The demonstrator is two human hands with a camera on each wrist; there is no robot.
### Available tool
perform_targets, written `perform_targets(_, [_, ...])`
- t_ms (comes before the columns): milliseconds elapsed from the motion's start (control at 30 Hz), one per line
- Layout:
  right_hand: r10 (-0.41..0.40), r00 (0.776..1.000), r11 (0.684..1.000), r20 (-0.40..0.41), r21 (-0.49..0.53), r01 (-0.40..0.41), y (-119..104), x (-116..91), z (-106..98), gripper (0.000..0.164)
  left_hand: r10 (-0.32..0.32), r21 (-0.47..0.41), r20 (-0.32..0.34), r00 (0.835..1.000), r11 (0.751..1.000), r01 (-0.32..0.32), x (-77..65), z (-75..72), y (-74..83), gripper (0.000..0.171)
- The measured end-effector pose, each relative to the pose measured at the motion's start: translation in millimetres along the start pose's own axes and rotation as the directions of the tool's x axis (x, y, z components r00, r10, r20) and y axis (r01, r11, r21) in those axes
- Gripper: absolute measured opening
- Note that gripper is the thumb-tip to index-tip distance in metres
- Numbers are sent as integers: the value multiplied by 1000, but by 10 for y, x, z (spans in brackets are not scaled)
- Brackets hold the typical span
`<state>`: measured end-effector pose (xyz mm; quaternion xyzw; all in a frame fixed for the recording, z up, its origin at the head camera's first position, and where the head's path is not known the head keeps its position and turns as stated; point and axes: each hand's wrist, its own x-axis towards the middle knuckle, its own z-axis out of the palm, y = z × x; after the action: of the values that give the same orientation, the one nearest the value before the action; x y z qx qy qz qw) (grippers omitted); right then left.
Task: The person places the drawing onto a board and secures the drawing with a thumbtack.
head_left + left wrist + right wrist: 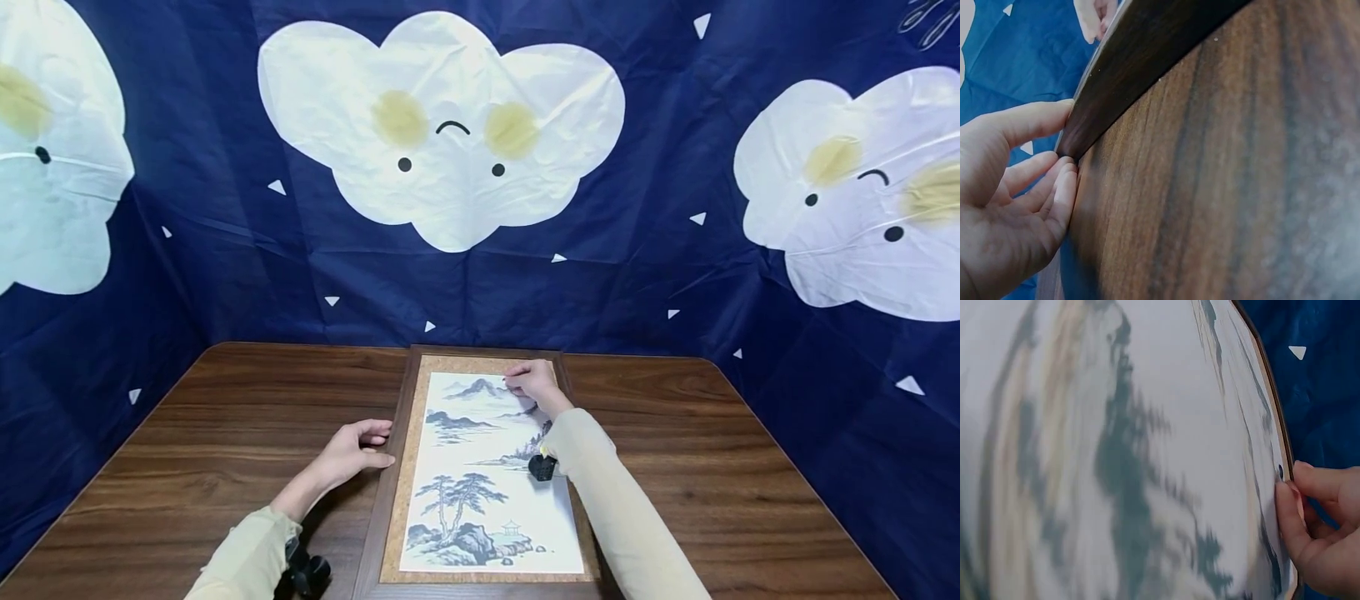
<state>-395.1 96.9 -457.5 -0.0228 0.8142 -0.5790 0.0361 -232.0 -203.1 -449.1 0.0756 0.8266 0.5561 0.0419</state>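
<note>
A white sheet with a grey-blue ink landscape [457, 454] lies on a cork board [480, 364] set in a dark brown wooden frame [375, 533]. My right hand [536, 383] is over the sheet's upper right part. Its thumb and forefinger come together at a small dark push pin [1280, 470], partly hidden at the fingertips. Against the frame's left side rests my left hand [352, 450], its thumb and fingertips touching the outer edge. In the left wrist view the left hand [1016, 181] has its fingers nearly straight at the frame's dark side [1116, 69].
Under the frame is a brown wood-grain table [712, 467] with rounded far corners. Dark blue cloth [225, 275] printed with white clouds hangs behind and on both sides. A black wrist camera [542, 467] on the right arm hangs over the sheet.
</note>
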Motion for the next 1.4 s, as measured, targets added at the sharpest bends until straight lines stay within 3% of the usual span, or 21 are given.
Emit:
perform_targets(67, [-3,1000,1000,31,-23,4,-44,-61,-51,15,2,-2,1,1000,1000,-2,7,-4,-8,57])
perform_targets(100, [34,999,998,22,-62,-33,-178,-181,-81,18,3,-3,4,1000,1000,-3,10,-4,-10,57])
perform_targets(533, [-147,980,976,136,-141,166,-315,-618,-682,26,14,65,7,1000,998,-14,11,-5,12,55])
perform_targets(1000, [-211,969,965,127,-130,227,-133,-1036,-1276,30,25,166,0,1000,986,-25,-66,3,59,48])
perform_targets(1400, [-206,977,965,46,-157,211,154,-1299,-1606,34,105,219,11,994,970,-105,-135,-16,77,48])
